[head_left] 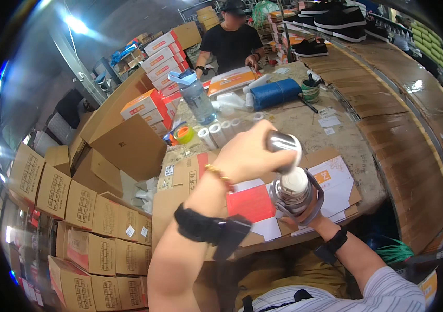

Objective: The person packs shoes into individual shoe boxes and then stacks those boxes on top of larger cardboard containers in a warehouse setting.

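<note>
My left hand (245, 153) grips a shiny silver cup-shaped lid (286, 148), tilted just above a metal thermos (290, 196). The thermos has a pale inner stopper (294, 181) at its top and a grey loop handle (319, 193) at its side. From below and the right, my right hand (310, 222) is closed around the thermos; its body hides most of those fingers. Under it lie a flattened white and orange carton (330, 174) and a red sheet (250, 204) on the table.
A blue water bottle (196, 99), several clear tape rolls (216, 134), a yellow-green tape roll (183, 134) and a blue roll (277, 93) stand farther back. Brown cartons (104, 216) are stacked at left. Across the table a person (231, 39) handles an orange-white box (234, 79). Black shoes (338, 20) sit at right.
</note>
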`<control>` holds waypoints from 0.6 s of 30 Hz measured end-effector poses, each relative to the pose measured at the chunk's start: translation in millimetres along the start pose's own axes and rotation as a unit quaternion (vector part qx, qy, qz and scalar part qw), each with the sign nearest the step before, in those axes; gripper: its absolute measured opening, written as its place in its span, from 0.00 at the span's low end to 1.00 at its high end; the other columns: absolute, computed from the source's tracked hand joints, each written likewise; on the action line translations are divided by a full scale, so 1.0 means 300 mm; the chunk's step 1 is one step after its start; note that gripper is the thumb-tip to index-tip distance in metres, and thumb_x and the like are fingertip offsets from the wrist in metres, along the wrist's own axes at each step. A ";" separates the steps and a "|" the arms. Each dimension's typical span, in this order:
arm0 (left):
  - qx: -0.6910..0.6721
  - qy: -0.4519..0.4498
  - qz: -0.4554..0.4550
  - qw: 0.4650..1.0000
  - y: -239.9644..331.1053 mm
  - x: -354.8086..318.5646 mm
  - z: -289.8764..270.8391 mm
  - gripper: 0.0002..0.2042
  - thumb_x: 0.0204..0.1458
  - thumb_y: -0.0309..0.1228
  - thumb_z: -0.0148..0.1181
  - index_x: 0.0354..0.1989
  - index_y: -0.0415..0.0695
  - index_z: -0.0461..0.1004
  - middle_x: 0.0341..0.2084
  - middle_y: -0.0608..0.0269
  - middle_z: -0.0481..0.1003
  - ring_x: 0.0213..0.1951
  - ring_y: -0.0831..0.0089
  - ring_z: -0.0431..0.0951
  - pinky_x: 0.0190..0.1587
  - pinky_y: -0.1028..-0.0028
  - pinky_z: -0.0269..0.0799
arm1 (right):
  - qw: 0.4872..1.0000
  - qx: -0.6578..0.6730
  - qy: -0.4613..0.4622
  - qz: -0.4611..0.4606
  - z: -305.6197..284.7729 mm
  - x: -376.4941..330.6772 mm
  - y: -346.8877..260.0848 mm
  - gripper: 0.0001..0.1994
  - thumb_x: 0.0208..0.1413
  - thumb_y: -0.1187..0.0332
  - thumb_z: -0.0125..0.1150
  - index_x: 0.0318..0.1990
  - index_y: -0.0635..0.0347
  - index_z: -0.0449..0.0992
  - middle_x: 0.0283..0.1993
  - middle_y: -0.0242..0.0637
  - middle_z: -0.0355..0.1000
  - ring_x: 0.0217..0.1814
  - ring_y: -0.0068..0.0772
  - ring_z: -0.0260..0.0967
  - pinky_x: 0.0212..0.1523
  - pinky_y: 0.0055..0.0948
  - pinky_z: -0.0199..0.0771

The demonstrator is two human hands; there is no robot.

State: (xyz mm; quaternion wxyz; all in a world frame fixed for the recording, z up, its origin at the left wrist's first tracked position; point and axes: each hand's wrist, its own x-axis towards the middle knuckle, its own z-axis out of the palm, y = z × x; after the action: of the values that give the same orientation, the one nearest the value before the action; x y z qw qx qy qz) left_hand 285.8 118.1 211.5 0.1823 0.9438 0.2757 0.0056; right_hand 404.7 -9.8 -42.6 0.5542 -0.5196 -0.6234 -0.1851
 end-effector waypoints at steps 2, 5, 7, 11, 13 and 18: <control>-0.403 0.062 0.073 0.910 -0.164 0.005 0.108 0.22 0.49 0.33 0.64 0.53 0.42 0.67 0.48 0.56 0.74 0.46 0.65 0.77 0.49 0.67 0.72 | 1.000 -0.011 0.001 0.002 0.002 -0.010 -0.001 0.56 0.32 0.54 0.78 0.65 0.67 0.46 0.61 0.63 0.59 0.61 0.62 0.62 0.60 0.51 0.64; -0.559 0.151 0.055 0.813 -0.357 -0.015 0.321 0.31 0.49 0.23 0.64 0.62 0.41 0.58 0.53 0.57 0.69 0.53 0.69 0.71 0.54 0.70 0.70 | 1.000 0.019 0.010 0.016 0.026 -0.017 0.008 0.56 0.32 0.54 0.78 0.64 0.68 0.46 0.61 0.64 0.59 0.61 0.63 0.62 0.60 0.52 0.65; -0.601 0.173 0.024 0.780 -0.416 -0.006 0.497 0.38 0.46 0.23 0.67 0.66 0.38 0.53 0.57 0.54 0.65 0.57 0.66 0.68 0.59 0.69 0.65 | 0.999 0.042 0.016 0.027 0.015 -0.027 0.035 0.56 0.32 0.54 0.78 0.64 0.69 0.46 0.61 0.64 0.59 0.61 0.64 0.62 0.59 0.52 0.65; -0.424 0.284 -0.067 0.857 -0.539 -0.040 0.766 0.44 0.37 0.29 0.74 0.64 0.37 0.55 0.54 0.50 0.67 0.57 0.62 0.68 0.57 0.67 0.66 | 1.000 0.030 0.009 -0.003 0.034 0.040 -0.029 0.57 0.32 0.54 0.78 0.64 0.69 0.44 0.61 0.65 0.58 0.61 0.67 0.62 0.59 0.51 0.65; -0.356 0.301 -0.068 0.882 -0.505 -0.031 0.820 0.45 0.34 0.30 0.75 0.63 0.37 0.56 0.53 0.50 0.67 0.56 0.60 0.69 0.57 0.67 0.66 | 1.000 0.019 0.013 -0.016 0.012 0.023 -0.016 0.57 0.32 0.52 0.78 0.64 0.68 0.44 0.62 0.66 0.57 0.62 0.66 0.61 0.60 0.51 0.64; -0.332 0.268 -0.055 0.903 -0.468 -0.070 0.796 0.43 0.33 0.32 0.75 0.61 0.38 0.59 0.53 0.47 0.67 0.58 0.54 0.66 0.61 0.62 0.62 | 0.997 0.063 -0.005 0.033 0.009 -0.019 0.014 0.57 0.30 0.49 0.78 0.63 0.68 0.45 0.63 0.65 0.56 0.62 0.67 0.60 0.61 0.50 0.63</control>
State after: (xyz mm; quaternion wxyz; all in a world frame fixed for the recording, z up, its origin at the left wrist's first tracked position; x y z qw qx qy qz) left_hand 221.8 135.5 -58.2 0.4048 0.7747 0.3477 0.3392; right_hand 406.1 -8.6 -49.9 0.5883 -0.5052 -0.6190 -0.1246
